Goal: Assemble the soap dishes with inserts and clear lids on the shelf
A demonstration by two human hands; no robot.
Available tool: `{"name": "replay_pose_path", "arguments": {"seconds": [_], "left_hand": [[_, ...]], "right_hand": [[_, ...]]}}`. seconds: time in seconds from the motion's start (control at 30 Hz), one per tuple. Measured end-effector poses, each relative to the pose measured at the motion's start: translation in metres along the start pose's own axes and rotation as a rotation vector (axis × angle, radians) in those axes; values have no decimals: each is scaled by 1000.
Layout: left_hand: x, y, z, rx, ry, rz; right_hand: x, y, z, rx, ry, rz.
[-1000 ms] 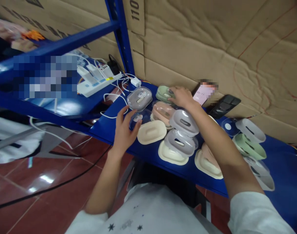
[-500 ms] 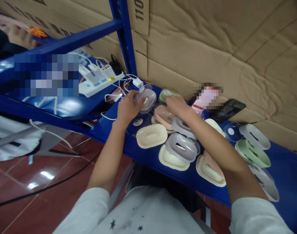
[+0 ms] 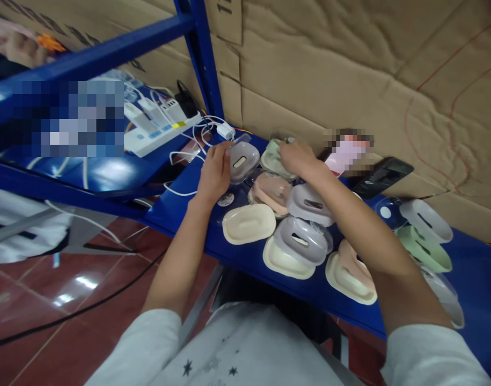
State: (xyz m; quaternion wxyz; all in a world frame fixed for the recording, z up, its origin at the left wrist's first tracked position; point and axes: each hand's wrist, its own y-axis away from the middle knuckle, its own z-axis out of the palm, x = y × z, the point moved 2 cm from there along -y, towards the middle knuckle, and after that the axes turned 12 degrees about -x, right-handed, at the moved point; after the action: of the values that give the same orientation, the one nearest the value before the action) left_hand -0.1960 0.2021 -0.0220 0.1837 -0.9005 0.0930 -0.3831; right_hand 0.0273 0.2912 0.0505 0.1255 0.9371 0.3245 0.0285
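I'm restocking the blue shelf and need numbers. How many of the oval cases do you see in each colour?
Grey cases, one in the left hand: 4
Green cases, one under the right hand: 2
Pink cases: 2
Cream cases: 3
Total: 11, as far as the arm and the picture's right edge let me see.

Person wore a white long-sleeve top [image 3: 249,348], sleeves pushed up past the elbows, little dark stars printed on front.
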Motion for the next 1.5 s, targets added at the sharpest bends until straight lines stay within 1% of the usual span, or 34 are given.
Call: {"name": "replay_pose_path", "arguments": {"seconds": [0.07,0.1,0.17,0.23,0.3,0.4,0.47,0.53,0.6,0.67,0.7,0.8,0.87,0.93,1.03,1.1,1.17,1.23,1.27,1.3,1.37,1.4,1.43,1.5], "left_hand": [[-4,-1,2,14,17,-17],[-6,-2,3,28,32,-26],[-11,-3,4,70,66,-38],[-15,-4,4,113,88,-43],[-17,-5,3,146,93,-49],[-18,-4,1,170,80,-50],[-17,-5,1,176,74,-42],[-18,-5,1,178,80,-33],[-19,-5,1,172,91,-34],[-20,-5,2,129,95,-42],[-20,-5,2,88,92,-35],[-12,-3,5,-89,68,65],[-4,-1,4,-212,62,139],[2,1,1,-295,65,157],[6,2,-9,-310,46,125],[11,5,-18,-309,7,126],[23,13,-26,-317,-51,157],[43,29,-33,-287,-102,191],[55,40,-35,-270,-112,195],[68,53,-36,-251,-140,191],[95,84,-34,-236,-151,229],[107,101,-29,-277,-153,241],[119,118,-23,-308,-143,285],[138,149,-8,-367,-127,409]], "right_hand": [[-6,6,-6,54,37,1],[-12,8,-7,62,63,-24],[-31,7,-8,34,101,-182],[-48,-2,-4,-27,129,-356],[-58,-14,-1,-76,152,-443],[-56,-31,0,-116,170,-449],[-50,-34,-5,-106,175,-433],[-44,-29,-14,-39,175,-404],[-38,-15,-25,44,167,-361],[-33,4,-34,107,168,-312],[-29,16,-38,131,181,-284],[-16,54,-43,220,263,-137],[-4,80,-40,251,302,-31],[8,106,-32,258,301,34],[14,150,-16,315,243,38],[8,180,-2,348,157,0],[-5,208,14,307,76,-54],[-20,235,31,232,26,-79],[-26,248,40,205,18,-54],[-30,261,48,206,10,-4],[-33,291,63,269,-45,141],[-32,307,72,312,-82,219],[-31,324,81,352,-113,297],[-28,354,103,397,-142,448]]}}
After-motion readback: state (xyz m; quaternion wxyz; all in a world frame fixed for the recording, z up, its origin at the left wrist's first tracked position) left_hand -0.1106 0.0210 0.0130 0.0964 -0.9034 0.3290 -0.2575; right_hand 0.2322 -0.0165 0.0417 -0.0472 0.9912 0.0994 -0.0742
